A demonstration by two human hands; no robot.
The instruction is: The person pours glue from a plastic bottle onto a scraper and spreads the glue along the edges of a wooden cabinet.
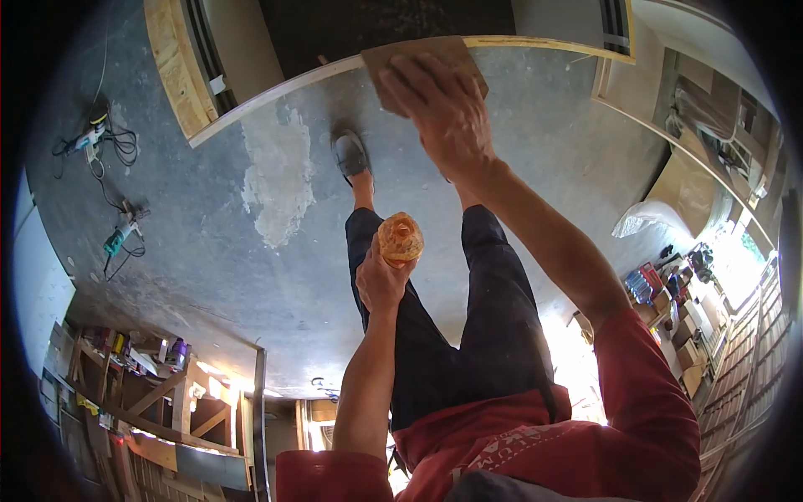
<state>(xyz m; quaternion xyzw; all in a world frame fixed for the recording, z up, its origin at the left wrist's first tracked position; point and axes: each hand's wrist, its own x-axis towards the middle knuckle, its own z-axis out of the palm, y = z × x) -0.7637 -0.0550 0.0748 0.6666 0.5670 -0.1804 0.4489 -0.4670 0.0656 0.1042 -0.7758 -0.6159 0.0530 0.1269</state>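
My left hand (384, 279) is wrapped round an orange-stained bottle (401, 238), held upright in front of my legs. Farther forward, my right hand (443, 105) lies over a thin brown square piece (387, 63), its fingers spread across the top face. The brown piece rests against the pale wooden edge (309, 77) of a large frame or cabinet. Whether the fingertips grip the piece's far side is hidden.
Two corded power tools (94, 134) (124, 234) lie on the grey floor (209, 192) at the left. Wooden shelving (180, 410) stands at the lower left. Plastic sheet (652, 216), boxes (690, 360) and bottles are at the right.
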